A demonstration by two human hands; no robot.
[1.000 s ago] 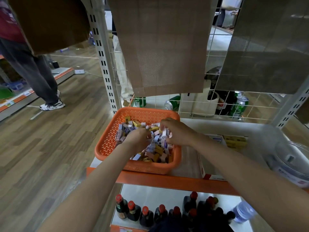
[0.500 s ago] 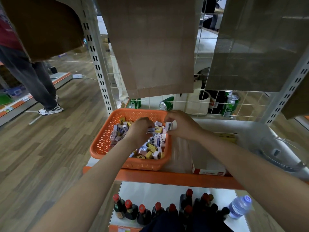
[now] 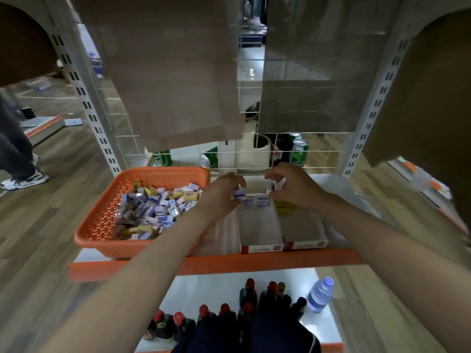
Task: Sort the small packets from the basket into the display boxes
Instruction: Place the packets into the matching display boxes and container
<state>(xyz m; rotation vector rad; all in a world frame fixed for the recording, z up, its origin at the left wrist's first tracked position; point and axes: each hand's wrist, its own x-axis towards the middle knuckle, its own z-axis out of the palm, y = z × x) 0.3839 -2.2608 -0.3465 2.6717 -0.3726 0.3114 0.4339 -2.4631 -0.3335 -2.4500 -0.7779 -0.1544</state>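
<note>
An orange basket [image 3: 102, 215] on the shelf's left holds several small purple, white and yellow packets [image 3: 153, 207]. To its right stand two white display boxes, the left box [image 3: 260, 230] and the right box [image 3: 303, 233]. Two purple-white packets [image 3: 254, 200] lie at the back of the left box; yellow packets [image 3: 283, 207] lie at the back of the right one. My left hand [image 3: 221, 197] pinches a purple-white packet [image 3: 239, 193] over the left box's back. My right hand [image 3: 293, 187] pinches another small packet [image 3: 271, 186] beside it.
The shelf has an orange front edge [image 3: 254, 263] and a wire grid back [image 3: 254, 151] with green cans behind. Dark sauce bottles [image 3: 229, 312] and a water bottle [image 3: 319, 294] stand on the lower shelf. Brown cardboard sheets [image 3: 173, 72] hang overhead. A person's legs [image 3: 15, 154] stand far left.
Both hands have left the basket and moved right, each carrying a packet, to the back of the left display box. The camera view has shifted right too.
</note>
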